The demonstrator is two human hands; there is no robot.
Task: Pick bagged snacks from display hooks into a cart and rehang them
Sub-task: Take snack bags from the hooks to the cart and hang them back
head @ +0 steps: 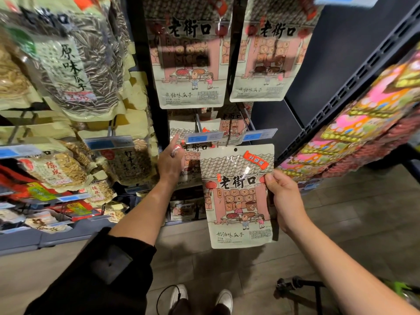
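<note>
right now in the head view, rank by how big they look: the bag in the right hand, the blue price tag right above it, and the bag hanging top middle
1. Top middle hanging bag and the held bag: they look about alike, and differing nearness to the camera makes ranking them unsure.
2. Blue price tag: clearly smallest.
The right hand grips the held bag's edge.

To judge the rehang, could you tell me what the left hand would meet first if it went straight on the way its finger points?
Probably the blue price tag at the hook's front end: the left hand points up toward it, with hanging bags just behind. Depth is unclear.
</note>
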